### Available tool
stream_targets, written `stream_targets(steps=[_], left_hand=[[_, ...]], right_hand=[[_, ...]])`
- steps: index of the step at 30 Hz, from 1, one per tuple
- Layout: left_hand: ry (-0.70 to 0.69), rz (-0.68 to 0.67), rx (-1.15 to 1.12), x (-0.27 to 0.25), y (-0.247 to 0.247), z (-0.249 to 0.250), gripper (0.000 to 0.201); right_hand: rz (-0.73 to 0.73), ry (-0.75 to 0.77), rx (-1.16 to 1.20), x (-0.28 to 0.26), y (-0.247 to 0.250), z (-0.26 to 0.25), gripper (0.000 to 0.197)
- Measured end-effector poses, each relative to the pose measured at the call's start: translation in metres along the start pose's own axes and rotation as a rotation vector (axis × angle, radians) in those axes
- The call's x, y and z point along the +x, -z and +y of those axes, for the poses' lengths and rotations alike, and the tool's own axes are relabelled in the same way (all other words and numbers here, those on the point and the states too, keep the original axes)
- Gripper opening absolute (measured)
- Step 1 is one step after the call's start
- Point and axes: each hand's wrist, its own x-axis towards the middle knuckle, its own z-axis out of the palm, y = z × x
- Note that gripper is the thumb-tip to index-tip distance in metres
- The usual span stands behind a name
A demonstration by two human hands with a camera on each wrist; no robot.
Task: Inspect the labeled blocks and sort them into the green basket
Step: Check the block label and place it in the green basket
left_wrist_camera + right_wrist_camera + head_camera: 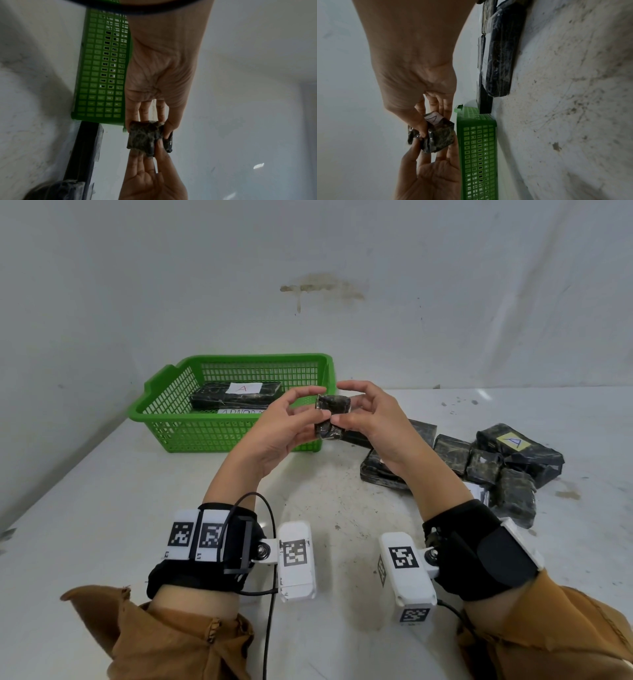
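Both hands hold one small dark wrapped block (333, 405) up in front of the green basket (178, 426). My left hand (322, 404) pinches its left side and my right hand (342, 402) pinches its right side, the thumbs meeting on the near face. In the right wrist view the block (441, 136) carries a white label (434, 118) with a triangle-like mark, under my right hand (433, 121). From the left wrist view the block (143, 138) shows no label; my left hand (149, 128) grips it from above. A long dark block with a white "A" label (244, 388) lies in the basket.
Several dark wrapped blocks (479, 463) are piled on the white table (137, 508) at the right, one bearing a yellow label (512, 442). The basket stands at the back left near the wall (308, 251). A cable (270, 594) hangs from the left wrist.
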Motion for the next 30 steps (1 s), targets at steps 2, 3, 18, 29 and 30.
stream_targets(steps=[2,3,18,29,30], left_hand=[[-0.001,-0.001,0.019,0.0,0.0,0.0,0.041],[-0.001,0.007,0.017,0.0,0.0,0.0,0.042],[0.037,-0.013,0.041,0.001,0.003,-0.002,0.038],[0.111,-0.058,0.031,-0.002,-0.003,-0.002,0.064],[0.116,-0.091,0.016,-0.001,-0.003,-0.003,0.074]], right_hand=[[-0.002,-0.004,0.017,0.0,0.001,0.0,0.047],[-0.007,-0.007,0.032,0.001,0.001,0.0,0.045],[0.003,-0.038,0.067,0.001,0.001,0.0,0.039],[0.011,0.183,0.067,-0.004,-0.001,-0.008,0.054],[0.002,0.202,0.079,-0.004,0.0,-0.009,0.055]])
